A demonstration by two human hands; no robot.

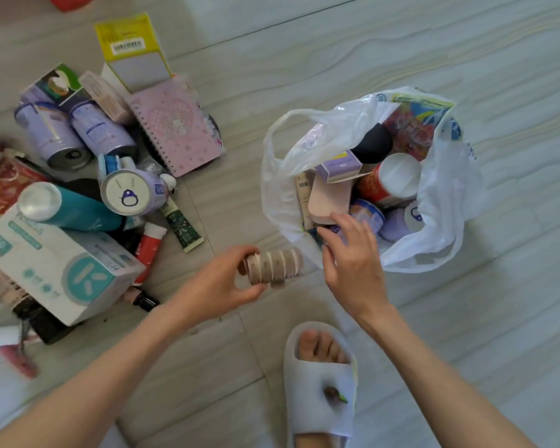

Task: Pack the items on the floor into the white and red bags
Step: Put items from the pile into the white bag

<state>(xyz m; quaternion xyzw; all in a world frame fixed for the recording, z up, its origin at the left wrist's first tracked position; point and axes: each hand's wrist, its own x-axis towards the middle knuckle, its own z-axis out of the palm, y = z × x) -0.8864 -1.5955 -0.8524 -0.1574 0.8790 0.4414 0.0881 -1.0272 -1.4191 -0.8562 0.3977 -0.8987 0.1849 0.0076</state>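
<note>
My left hand (pixel 220 282) grips a beige roll of stacked tape rings (pixel 277 266) just left of the white plastic bag (pixel 443 202). My right hand (pixel 349 253) reaches over the bag's near rim, its fingers spread and relaxed, touching the plastic edge. Inside the bag lie a red can with a white lid (pixel 391 179), a purple box (pixel 340 164), a pink flat case (pixel 328 198) and purple cans. A pile of items sits on the floor at left: purple cans (pixel 58 134), a pink spiral notebook (pixel 178 127), a teal bottle (pixel 71 208) and a white tissue box (pixel 58 263).
A red thing (pixel 70 1) shows at the top left edge. A yellow and white box (pixel 133 50) stands behind the pile. My foot in a pale slipper (pixel 320 386) stands on the tiled floor below the bag. Green and red tubes (pixel 181 227) lie beside the pile.
</note>
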